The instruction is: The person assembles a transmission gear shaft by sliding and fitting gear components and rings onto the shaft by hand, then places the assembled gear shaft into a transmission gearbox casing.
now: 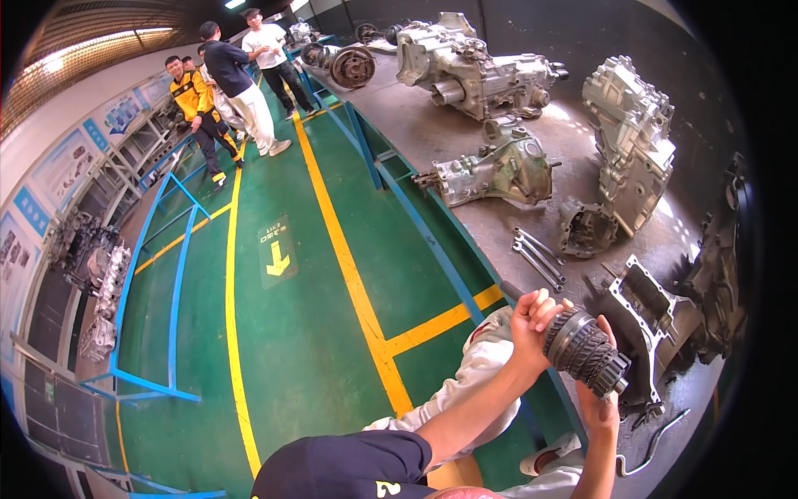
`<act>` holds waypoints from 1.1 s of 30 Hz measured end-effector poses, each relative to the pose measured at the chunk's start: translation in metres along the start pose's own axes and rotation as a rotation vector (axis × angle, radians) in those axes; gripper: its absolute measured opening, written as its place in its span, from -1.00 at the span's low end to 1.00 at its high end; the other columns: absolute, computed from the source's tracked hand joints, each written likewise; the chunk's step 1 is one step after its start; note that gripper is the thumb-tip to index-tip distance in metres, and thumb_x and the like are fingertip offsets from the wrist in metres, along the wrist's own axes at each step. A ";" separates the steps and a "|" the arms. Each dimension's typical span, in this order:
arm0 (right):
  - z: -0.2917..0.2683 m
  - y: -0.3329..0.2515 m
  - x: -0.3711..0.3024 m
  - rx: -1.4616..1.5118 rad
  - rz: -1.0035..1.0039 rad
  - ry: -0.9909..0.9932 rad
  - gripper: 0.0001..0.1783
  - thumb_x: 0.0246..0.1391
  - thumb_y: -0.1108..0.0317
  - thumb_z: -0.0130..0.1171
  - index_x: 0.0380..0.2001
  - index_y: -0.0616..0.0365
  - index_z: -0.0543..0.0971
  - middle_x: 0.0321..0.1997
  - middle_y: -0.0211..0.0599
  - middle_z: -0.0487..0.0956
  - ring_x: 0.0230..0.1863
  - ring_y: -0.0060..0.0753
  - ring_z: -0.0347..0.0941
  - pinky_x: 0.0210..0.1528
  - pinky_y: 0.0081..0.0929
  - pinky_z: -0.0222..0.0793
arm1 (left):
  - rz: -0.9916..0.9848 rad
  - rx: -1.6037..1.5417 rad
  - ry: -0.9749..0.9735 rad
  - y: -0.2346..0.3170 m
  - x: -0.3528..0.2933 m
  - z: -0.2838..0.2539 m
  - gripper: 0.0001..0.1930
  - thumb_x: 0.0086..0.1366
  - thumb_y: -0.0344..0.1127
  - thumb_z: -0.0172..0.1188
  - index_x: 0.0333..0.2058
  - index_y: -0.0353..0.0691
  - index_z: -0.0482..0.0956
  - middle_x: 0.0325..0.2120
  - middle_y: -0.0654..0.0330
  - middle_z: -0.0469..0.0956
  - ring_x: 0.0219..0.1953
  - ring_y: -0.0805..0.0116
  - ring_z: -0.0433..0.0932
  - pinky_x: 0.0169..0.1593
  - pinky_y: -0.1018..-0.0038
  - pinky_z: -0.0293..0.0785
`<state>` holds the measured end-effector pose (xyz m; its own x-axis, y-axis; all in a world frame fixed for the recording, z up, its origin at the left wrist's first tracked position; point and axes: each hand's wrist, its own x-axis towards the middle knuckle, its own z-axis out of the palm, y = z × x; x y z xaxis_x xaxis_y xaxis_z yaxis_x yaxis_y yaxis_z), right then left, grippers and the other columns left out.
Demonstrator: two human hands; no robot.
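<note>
A dark transmission gear shaft (586, 353), stacked with several toothed gears, is held up at an angle near the bench edge. Around its thinner upper-left end, my left hand (534, 323) closes with curled fingers. My right hand (600, 399) supports the lower right end, its palm below and its fingers partly hidden behind the gears. Beside the shaft on the right, an opened metal casing half (640, 312) rests on the bench. Several wrenches (539, 256) lie a little beyond my left hand.
On the metal-topped workbench (573, 158) stand a large gearbox (474, 71), a smaller gearbox (499, 170), an upright housing (632, 137) and a bell-shaped casing (587, 226). A bent metal rod (657, 441) lies near right. Blue rails (174, 308) border the green floor (307, 349); several people (237, 91) stand far left.
</note>
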<state>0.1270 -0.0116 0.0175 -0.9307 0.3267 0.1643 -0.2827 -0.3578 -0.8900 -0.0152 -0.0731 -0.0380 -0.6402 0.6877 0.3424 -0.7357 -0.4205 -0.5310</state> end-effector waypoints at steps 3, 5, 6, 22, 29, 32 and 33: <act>0.000 -0.002 0.005 0.074 -0.093 -0.105 0.38 -0.23 -0.52 0.26 0.39 0.29 0.02 0.30 -0.04 0.32 0.26 -0.19 0.35 0.32 -0.25 0.25 | -0.017 -0.005 -0.043 0.004 0.000 0.004 -0.63 0.35 -0.35 -0.05 -0.67 -0.03 0.13 -0.82 0.37 0.08 -0.71 0.52 0.19 0.15 0.44 0.34; -0.003 -0.002 0.006 0.100 -0.032 -0.026 0.28 -0.11 -0.56 0.06 0.38 0.31 0.06 0.28 -0.05 0.34 0.24 -0.21 0.37 0.30 -0.27 0.27 | -0.030 0.037 -0.037 0.009 0.001 0.004 -0.63 0.34 -0.34 -0.06 -0.67 -0.04 0.13 -0.84 0.36 0.08 -0.73 0.52 0.18 0.15 0.40 0.37; -0.003 -0.002 0.006 0.125 0.028 0.058 0.22 0.01 -0.59 -0.14 0.37 0.32 0.09 0.25 -0.05 0.37 0.21 -0.23 0.39 0.27 -0.29 0.30 | -0.030 0.039 -0.038 0.012 0.001 0.004 -0.63 0.34 -0.34 -0.06 -0.67 -0.04 0.13 -0.84 0.36 0.08 -0.73 0.52 0.18 0.15 0.40 0.37; -0.002 0.023 -0.002 0.340 0.045 0.140 -0.11 0.07 -0.14 -0.09 0.37 0.20 0.15 0.18 -0.10 0.46 0.13 -0.22 0.45 0.20 -0.23 0.34 | -0.057 0.467 0.251 0.017 0.006 -0.001 -0.71 0.41 -0.26 -0.05 -0.54 -0.10 0.26 -0.84 0.41 0.10 -0.71 0.54 0.22 -0.19 0.61 0.49; -0.004 0.034 -0.008 0.511 0.039 0.086 -0.17 0.19 -0.21 -0.20 0.40 0.03 0.13 0.38 -0.10 0.25 0.38 -0.05 0.18 0.39 0.13 0.00 | -0.007 0.787 0.554 0.016 0.008 -0.026 -0.87 0.36 -0.34 0.16 -0.24 -0.12 0.37 -0.67 0.44 0.27 -0.55 0.59 0.33 0.12 0.55 0.39; -0.005 0.028 -0.011 0.507 -0.012 0.086 -0.17 0.19 -0.22 -0.22 0.40 0.03 0.13 0.39 -0.11 0.25 0.40 -0.05 0.16 0.39 0.16 -0.01 | 0.012 0.841 0.572 0.002 0.009 -0.021 -0.87 0.37 -0.33 0.16 -0.21 -0.14 0.39 -0.62 0.43 0.31 -0.49 0.59 0.36 0.09 0.56 0.38; -0.005 0.028 -0.010 0.506 -0.011 0.081 -0.17 0.19 -0.22 -0.22 0.40 0.03 0.13 0.39 -0.11 0.25 0.40 -0.05 0.16 0.39 0.16 -0.01 | 0.017 0.868 0.527 0.003 0.008 -0.024 -0.85 0.36 -0.31 0.18 -0.19 -0.13 0.39 -0.57 0.41 0.35 -0.45 0.57 0.40 -0.07 0.59 0.44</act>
<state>0.1292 -0.0203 -0.0110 -0.9117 0.3924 0.1217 -0.3882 -0.7260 -0.5677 -0.0173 -0.0545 -0.0550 -0.6275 0.7627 -0.1567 -0.7680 -0.5731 0.2859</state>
